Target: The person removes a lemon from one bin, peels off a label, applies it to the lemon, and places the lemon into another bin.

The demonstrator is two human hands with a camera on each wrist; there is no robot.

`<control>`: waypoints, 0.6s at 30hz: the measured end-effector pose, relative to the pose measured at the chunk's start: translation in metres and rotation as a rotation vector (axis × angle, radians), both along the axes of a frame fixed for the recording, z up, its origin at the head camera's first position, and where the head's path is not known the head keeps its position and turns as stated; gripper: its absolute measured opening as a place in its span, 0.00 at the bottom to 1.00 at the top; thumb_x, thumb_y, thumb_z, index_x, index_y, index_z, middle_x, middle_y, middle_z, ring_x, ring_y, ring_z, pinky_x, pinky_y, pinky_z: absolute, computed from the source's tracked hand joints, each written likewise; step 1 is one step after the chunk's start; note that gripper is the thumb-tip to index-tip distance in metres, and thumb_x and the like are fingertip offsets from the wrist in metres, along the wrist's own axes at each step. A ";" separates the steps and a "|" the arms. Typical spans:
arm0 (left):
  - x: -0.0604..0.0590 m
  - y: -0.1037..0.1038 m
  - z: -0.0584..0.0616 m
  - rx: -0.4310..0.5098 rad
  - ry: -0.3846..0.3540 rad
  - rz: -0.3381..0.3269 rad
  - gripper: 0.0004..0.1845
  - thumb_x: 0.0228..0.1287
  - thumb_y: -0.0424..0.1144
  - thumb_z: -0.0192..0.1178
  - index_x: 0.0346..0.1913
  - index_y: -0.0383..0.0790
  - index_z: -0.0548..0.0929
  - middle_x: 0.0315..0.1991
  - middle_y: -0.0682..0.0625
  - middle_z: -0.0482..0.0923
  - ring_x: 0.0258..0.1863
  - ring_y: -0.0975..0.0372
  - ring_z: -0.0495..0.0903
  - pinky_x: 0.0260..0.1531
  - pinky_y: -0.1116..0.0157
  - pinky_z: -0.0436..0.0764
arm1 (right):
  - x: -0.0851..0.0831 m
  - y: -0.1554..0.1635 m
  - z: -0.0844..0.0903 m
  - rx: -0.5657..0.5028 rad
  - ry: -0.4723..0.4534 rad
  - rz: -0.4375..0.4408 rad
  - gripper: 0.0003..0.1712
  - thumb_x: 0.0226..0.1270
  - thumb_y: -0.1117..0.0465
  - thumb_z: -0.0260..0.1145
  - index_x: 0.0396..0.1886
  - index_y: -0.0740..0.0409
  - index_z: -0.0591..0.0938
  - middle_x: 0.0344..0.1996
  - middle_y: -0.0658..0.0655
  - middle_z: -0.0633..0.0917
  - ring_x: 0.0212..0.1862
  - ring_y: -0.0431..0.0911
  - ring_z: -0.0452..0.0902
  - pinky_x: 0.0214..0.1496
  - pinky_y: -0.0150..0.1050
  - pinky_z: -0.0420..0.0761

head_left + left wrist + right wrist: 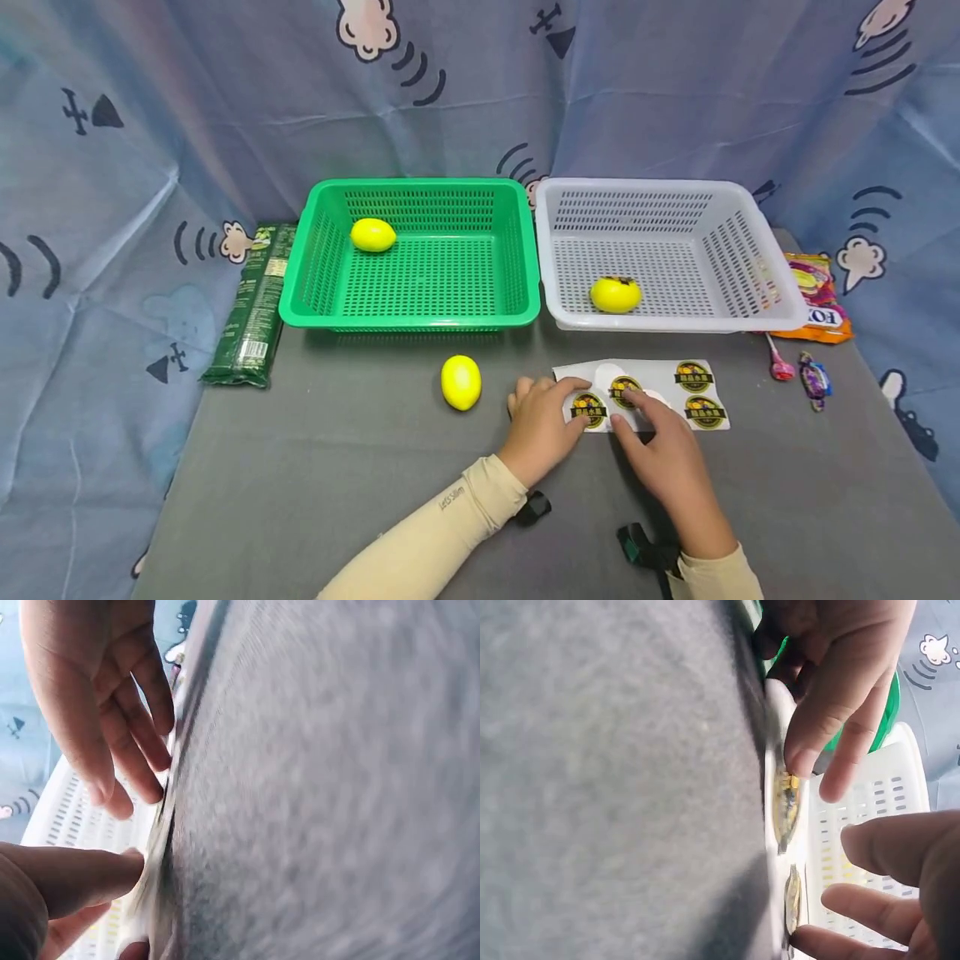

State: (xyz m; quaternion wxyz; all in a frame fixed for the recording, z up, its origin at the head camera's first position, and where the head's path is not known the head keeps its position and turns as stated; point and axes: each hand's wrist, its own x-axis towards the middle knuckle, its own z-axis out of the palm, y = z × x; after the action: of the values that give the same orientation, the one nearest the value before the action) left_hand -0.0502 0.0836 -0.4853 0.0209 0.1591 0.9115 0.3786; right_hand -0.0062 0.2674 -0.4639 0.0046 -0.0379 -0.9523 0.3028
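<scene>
Near on the worktop [300, 500], the left hand [542, 425] presses the sticker sheet [643, 393] flat with relaxed fingers, grasping nothing. The right hand [667, 454] picks at a sticker [624, 390], its grip not clearly closed. Best to peel slowly from an edge. Further left lies a lemon [461, 382].

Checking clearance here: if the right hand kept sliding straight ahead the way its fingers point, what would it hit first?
The right hand points up-left across the sticker sheet. Past the sheet, it would probably meet the front rim of the white basket, though depth is unclear.
</scene>
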 end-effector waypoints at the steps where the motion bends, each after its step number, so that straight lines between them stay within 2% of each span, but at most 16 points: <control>1: -0.001 0.000 0.000 0.043 -0.010 -0.013 0.22 0.65 0.40 0.76 0.61 0.53 0.88 0.48 0.55 0.86 0.46 0.60 0.72 0.45 0.64 0.67 | 0.000 -0.001 0.001 -0.003 -0.014 -0.001 0.27 0.77 0.56 0.69 0.69 0.67 0.80 0.65 0.73 0.80 0.69 0.70 0.71 0.68 0.69 0.68; 3: -0.002 -0.002 -0.001 0.135 -0.044 -0.044 0.21 0.64 0.36 0.75 0.60 0.49 0.89 0.42 0.54 0.86 0.39 0.63 0.75 0.43 0.67 0.71 | 0.000 -0.003 0.004 -0.014 -0.039 -0.003 0.27 0.78 0.55 0.68 0.68 0.66 0.80 0.64 0.72 0.81 0.68 0.69 0.73 0.67 0.69 0.70; 5: -0.002 -0.004 -0.002 0.271 -0.107 -0.065 0.21 0.64 0.31 0.73 0.60 0.43 0.89 0.34 0.54 0.82 0.31 0.67 0.73 0.37 0.71 0.72 | 0.002 -0.006 0.007 -0.042 -0.053 -0.012 0.27 0.79 0.53 0.67 0.68 0.66 0.81 0.61 0.70 0.83 0.63 0.66 0.78 0.63 0.65 0.75; 7: -0.002 -0.008 -0.003 0.446 -0.200 -0.079 0.21 0.64 0.26 0.72 0.60 0.37 0.88 0.25 0.54 0.72 0.22 0.69 0.68 0.28 0.73 0.70 | 0.003 -0.009 0.010 -0.078 -0.032 -0.031 0.24 0.78 0.55 0.68 0.65 0.65 0.84 0.55 0.67 0.85 0.54 0.60 0.83 0.56 0.56 0.82; 8: -0.001 -0.010 -0.003 0.528 -0.247 -0.080 0.22 0.64 0.24 0.71 0.61 0.35 0.87 0.22 0.55 0.65 0.19 0.70 0.62 0.24 0.73 0.66 | 0.004 -0.010 0.011 -0.094 -0.012 -0.041 0.22 0.77 0.56 0.69 0.62 0.64 0.85 0.51 0.65 0.86 0.50 0.56 0.84 0.52 0.49 0.83; 9: -0.001 -0.012 -0.002 0.605 -0.288 -0.080 0.22 0.64 0.22 0.70 0.61 0.33 0.87 0.21 0.56 0.63 0.18 0.71 0.60 0.23 0.74 0.64 | 0.005 -0.011 0.013 -0.106 0.009 -0.053 0.20 0.76 0.57 0.70 0.60 0.64 0.87 0.48 0.63 0.86 0.45 0.51 0.83 0.47 0.42 0.83; 11: 0.001 -0.016 -0.002 0.730 -0.355 -0.079 0.22 0.64 0.20 0.69 0.61 0.30 0.86 0.21 0.57 0.63 0.16 0.71 0.57 0.21 0.75 0.64 | 0.006 -0.013 0.017 -0.116 0.044 -0.066 0.16 0.75 0.58 0.72 0.56 0.62 0.89 0.43 0.58 0.86 0.40 0.45 0.81 0.41 0.33 0.80; 12: 0.002 -0.017 -0.002 0.775 -0.379 -0.082 0.22 0.65 0.19 0.68 0.62 0.29 0.85 0.22 0.57 0.69 0.17 0.72 0.60 0.22 0.75 0.66 | 0.006 -0.014 0.019 -0.115 0.050 -0.072 0.15 0.74 0.58 0.72 0.55 0.61 0.90 0.42 0.57 0.85 0.39 0.43 0.79 0.40 0.31 0.78; 13: 0.003 -0.019 -0.002 0.802 -0.390 -0.086 0.22 0.65 0.19 0.68 0.62 0.28 0.85 0.24 0.54 0.74 0.18 0.72 0.64 0.23 0.76 0.68 | 0.005 -0.015 0.021 -0.112 0.048 -0.075 0.15 0.74 0.57 0.73 0.54 0.60 0.90 0.41 0.56 0.85 0.38 0.42 0.79 0.40 0.31 0.77; 15: 0.004 -0.020 -0.002 0.834 -0.407 -0.091 0.23 0.66 0.18 0.67 0.63 0.27 0.84 0.36 0.46 0.84 0.22 0.71 0.70 0.26 0.76 0.72 | 0.004 -0.016 0.023 -0.107 0.029 -0.078 0.15 0.74 0.56 0.73 0.53 0.59 0.91 0.40 0.55 0.85 0.38 0.42 0.78 0.39 0.33 0.77; 17: 0.004 -0.021 -0.002 0.852 -0.411 -0.102 0.23 0.66 0.18 0.66 0.63 0.26 0.83 0.36 0.43 0.84 0.22 0.71 0.70 0.26 0.76 0.73 | 0.003 -0.017 0.025 -0.111 -0.015 -0.079 0.17 0.74 0.54 0.73 0.54 0.60 0.91 0.40 0.56 0.85 0.39 0.45 0.78 0.39 0.37 0.77; 18: 0.003 -0.021 -0.002 0.869 -0.414 -0.108 0.23 0.65 0.17 0.66 0.63 0.26 0.83 0.41 0.42 0.86 0.23 0.71 0.72 0.27 0.76 0.74 | 0.002 -0.018 0.026 -0.112 -0.037 -0.086 0.17 0.74 0.53 0.73 0.54 0.60 0.90 0.40 0.56 0.85 0.39 0.45 0.79 0.39 0.38 0.76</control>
State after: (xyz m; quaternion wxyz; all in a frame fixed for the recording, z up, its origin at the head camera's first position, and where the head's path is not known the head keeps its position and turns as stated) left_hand -0.0467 0.0621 -0.4875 0.1532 0.1214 0.6363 0.7463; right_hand -0.0040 0.2493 -0.4384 -0.0022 -0.0844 -0.9313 0.3544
